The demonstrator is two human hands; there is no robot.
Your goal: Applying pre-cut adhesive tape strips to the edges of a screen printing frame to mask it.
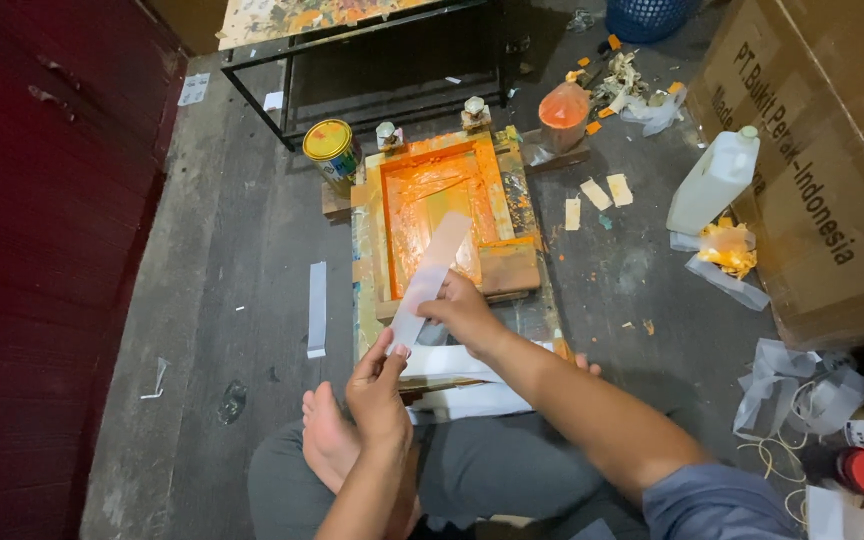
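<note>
Sitting cross-legged on the floor (222, 300), I see clutter on most sides of the work. A yellow-lidded can (332, 148) stands just beside the far left corner of the orange-stained frame (442, 215), and a covered cup (564, 115) sits near its far right corner. A white jug (714, 180) stands well off to the right, before a big carton (822, 170), with crumpled plastic (727, 255) at its foot. Paper scraps (597, 195) lie between frame and jug. A loose white strip (317, 308) lies on the bare floor to the left, where most of the open room is, up to the dark red wall (42, 250). My bare foot (327, 435) rests under the hands.

I hold a pale translucent strip (432, 275) slanting over the frame's near edge. My left hand (377, 385) pinches its near end between thumb and fingers. My right hand (464, 310) closes on it partway along, so the far end stands free above the orange well.
</note>
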